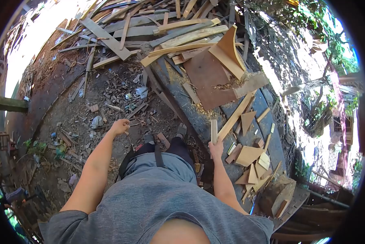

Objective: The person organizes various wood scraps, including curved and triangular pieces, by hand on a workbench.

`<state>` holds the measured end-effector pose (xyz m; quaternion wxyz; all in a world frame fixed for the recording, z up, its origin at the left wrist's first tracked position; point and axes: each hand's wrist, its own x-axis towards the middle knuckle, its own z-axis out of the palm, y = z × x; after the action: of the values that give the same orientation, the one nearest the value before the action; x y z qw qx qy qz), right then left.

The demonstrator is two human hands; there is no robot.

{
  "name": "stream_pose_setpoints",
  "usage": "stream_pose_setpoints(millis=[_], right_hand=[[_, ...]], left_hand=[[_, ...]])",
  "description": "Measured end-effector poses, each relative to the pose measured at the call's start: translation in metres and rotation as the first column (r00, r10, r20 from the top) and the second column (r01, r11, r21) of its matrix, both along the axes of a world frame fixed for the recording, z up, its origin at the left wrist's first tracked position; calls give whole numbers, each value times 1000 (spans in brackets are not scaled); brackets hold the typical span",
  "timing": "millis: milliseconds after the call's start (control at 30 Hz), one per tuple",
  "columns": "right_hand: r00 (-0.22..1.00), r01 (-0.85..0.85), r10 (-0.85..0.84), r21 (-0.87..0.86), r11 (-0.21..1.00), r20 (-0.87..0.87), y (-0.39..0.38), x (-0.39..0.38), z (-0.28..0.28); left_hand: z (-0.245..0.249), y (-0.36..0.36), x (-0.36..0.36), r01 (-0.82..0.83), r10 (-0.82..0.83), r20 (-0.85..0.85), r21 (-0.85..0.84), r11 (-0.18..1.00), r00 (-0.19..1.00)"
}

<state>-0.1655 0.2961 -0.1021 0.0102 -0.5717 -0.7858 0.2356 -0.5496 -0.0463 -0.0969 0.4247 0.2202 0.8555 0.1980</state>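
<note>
My right hand [216,149] is closed around the lower end of a short wooden block [214,131], which stands up from the fist at the bench's near edge. Right beside it a long wooden strip [237,115] lies slanted across the dark workbench [178,91]. Over the littered ground on the left hangs my left hand [120,127], its fingers curled in. What those fingers hold, if anything, is hidden. Wood offcuts [249,155] lie heaped just right of my right hand.
A brown board [205,79] and a curved wooden piece [229,53] rest on the bench among sawdust. Behind it rises a pile of planks [150,28]. A log block [277,195] sits at the bench's near right end. Scraps and plastic litter the ground [105,97].
</note>
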Motion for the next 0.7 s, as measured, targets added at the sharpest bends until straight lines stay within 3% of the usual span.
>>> stream_pose_setpoints(millis=[100, 167, 300, 467, 533, 600, 667, 700], right_hand=[[990, 64, -66, -22, 998, -127, -26, 13, -1], [889, 190, -360, -489, 851, -282, -42, 13, 25], [793, 182, -489, -625, 759, -363, -66, 22, 43], [802, 198, -489, -621, 758, -342, -64, 20, 73], [806, 253, -505, -592, 765, -309, -56, 24, 65], [814, 291, -510, -565, 772, -278, -39, 37, 37], [923, 325, -362, -246, 913, -126, -18, 55, -13], [912, 347, -388, -256, 902, -132, -11, 55, -12]], left_hand=[[-8, -8, -18, -51, 50, 56, 19, 998, 997], [-2, -12, -25, 0, 0, 35, 25, 1000, 999], [-24, -34, -42, 86, -86, 24, 16, 996, 996], [-38, -58, -46, 9, -3, 154, -39, 999, 988], [-48, -60, -46, 5, 1, 194, -30, 1000, 981], [-54, -58, -48, -125, 107, 264, 50, 991, 959], [-22, -39, -31, -139, 125, 275, 32, 990, 953], [-7, -31, -25, -184, 171, 286, 16, 983, 943]])
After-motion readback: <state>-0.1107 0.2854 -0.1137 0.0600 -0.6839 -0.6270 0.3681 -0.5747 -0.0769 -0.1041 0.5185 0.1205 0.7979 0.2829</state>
